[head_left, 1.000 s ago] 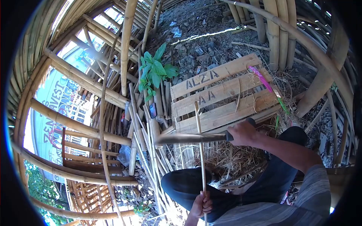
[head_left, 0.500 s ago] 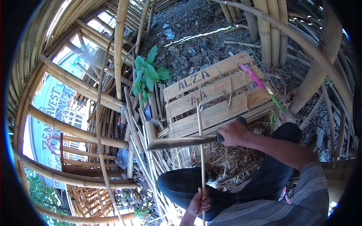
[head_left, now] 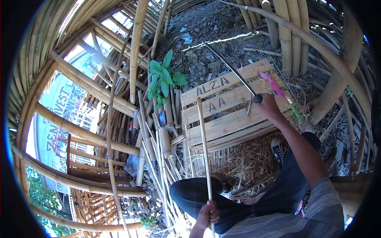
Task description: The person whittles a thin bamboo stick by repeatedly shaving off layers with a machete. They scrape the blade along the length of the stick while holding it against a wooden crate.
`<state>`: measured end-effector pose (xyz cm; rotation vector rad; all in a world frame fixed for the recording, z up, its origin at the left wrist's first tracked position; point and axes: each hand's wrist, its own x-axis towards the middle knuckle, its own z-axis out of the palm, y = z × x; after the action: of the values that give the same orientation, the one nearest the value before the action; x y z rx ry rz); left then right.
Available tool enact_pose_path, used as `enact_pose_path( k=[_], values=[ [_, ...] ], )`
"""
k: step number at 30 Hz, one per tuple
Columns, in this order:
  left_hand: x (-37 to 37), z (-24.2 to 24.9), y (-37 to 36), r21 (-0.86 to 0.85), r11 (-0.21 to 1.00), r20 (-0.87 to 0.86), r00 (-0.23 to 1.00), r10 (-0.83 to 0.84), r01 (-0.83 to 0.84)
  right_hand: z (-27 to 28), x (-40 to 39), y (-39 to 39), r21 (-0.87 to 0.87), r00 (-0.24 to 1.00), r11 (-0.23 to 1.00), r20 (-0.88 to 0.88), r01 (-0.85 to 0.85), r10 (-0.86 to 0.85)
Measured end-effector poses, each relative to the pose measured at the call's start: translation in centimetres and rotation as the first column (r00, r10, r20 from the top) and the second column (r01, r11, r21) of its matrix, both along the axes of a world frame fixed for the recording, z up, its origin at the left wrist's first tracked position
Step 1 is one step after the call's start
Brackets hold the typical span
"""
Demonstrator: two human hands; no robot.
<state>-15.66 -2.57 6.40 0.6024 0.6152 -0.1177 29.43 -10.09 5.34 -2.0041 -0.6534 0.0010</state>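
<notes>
My left hand [head_left: 208,214] is closed around the lower part of a long, thin bamboo strip [head_left: 204,146]. The strip stands nearly upright in view, leaning slightly left, and its top reaches in front of a slatted wooden crate [head_left: 222,129] marked "ALZA AA". In my right hand [head_left: 268,107] is the dark handle of a machete [head_left: 230,66], held above the crate's right part. Its long blade points up and to the left, away from the strip.
Straw and shavings [head_left: 242,166] litter the ground before the crate. Cut bamboo strips [head_left: 158,166] lie left of my knee. A leafy plant [head_left: 162,77] grows beside the crate. Bamboo poles [head_left: 87,127] frame the left side. A pink-and-green object [head_left: 274,85] rests on the crate.
My right hand has lifted the machete forward from across the strip to above the crate, turning the blade upward. The strip's top has shifted left; my left hand still grips it.
</notes>
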Motion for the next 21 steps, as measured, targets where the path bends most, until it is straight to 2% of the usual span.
enact_pose_path(
  k=[1, 4, 5, 8, 9, 10, 12, 14, 16, 17, 18, 19, 20, 21],
  values=[
    [0.3, 0.0, 0.5, 0.007, 1.000, 0.001, 1.000, 0.005, -0.005, -0.4, -0.1, -0.2, 0.030, 0.994, 0.999, 0.107, -0.027, 0.023],
    [1.6, 0.5, 1.4, 0.048, 0.999, -0.002, 1.000, 0.017, -0.017, 2.2, -2.0, -1.5, -0.024, 0.995, 0.996, 0.053, -0.086, 0.087],
    [2.0, 0.2, 1.8, 0.042, 0.999, 0.014, 1.000, 0.015, -0.016, 2.3, -2.3, -1.9, -0.061, 0.983, 0.992, 0.140, -0.115, 0.122],
    [3.8, -0.3, 3.2, 0.059, 0.998, 0.013, 1.000, 0.005, -0.006, 2.2, -3.9, -2.0, -0.095, 0.956, 0.981, 0.228, -0.169, 0.187],
    [4.6, -0.6, 3.7, 0.024, 1.000, 0.017, 1.000, 0.007, -0.008, 1.9, -4.2, -1.9, -0.137, 0.946, 0.960, 0.185, -0.244, 0.267],
    [5.4, -0.9, 4.2, -0.012, 1.000, 0.021, 1.000, 0.009, -0.009, 1.5, -4.8, -1.5, -0.141, 0.945, 0.959, 0.187, -0.246, 0.270],
    [7.1, -1.6, 4.8, -0.045, 0.999, 0.056, 0.998, 0.004, -0.001, 0.6, -6.5, -0.7, -0.147, 0.888, 0.912, 0.213, -0.383, 0.407],
    [8.6, -2.3, 5.2, -0.189, 0.980, 0.159, 0.986, -0.038, 0.068, 0.8, -8.4, -0.2, -0.276, 0.816, 0.865, 0.304, -0.419, 0.492],
    [9.6, -2.4, 4.9, -0.246, 0.965, 0.198, 0.979, -0.041, 0.091, -0.3, -9.6, 0.4, -0.329, 0.759, 0.803, 0.282, -0.498, 0.587],
    [9.8, -2.8, 4.8, -0.415, 0.899, 0.288, 0.957, -0.019, 0.143, -0.7, -9.9, 0.6, -0.396, 0.700, 0.760, 0.317, -0.516, 0.640],
    [9.9, -3.1, 4.8, -0.563, 0.800, 0.367, 0.930, 0.020, 0.205, -0.8, -9.6, 0.7, -0.397, 0.703, 0.761, 0.314, -0.513, 0.638],
    [9.7, -2.7, 4.6, -0.607, 0.765, 0.367, 0.930, 0.030, 0.215, -0.7, -9.1, 0.9, -0.464, 0.715, 0.737, 0.268, -0.491, 0.645],
    [9.0, -3.0, 4.5, -0.612, 0.762, 0.357, 0.934, 0.029, 0.211, -0.7, -8.6, 1.1, -0.527, 0.727, 0.705, 0.216, -0.475, 0.651],
    [7.6, -3.5, 4.1, -0.584, 0.789, 0.277, 0.961, -0.029, 0.192, -0.7, -7.3, 1.5, -0.514, 0.785, 0.737, 0.179, -0.439, 0.593]
  ],
)
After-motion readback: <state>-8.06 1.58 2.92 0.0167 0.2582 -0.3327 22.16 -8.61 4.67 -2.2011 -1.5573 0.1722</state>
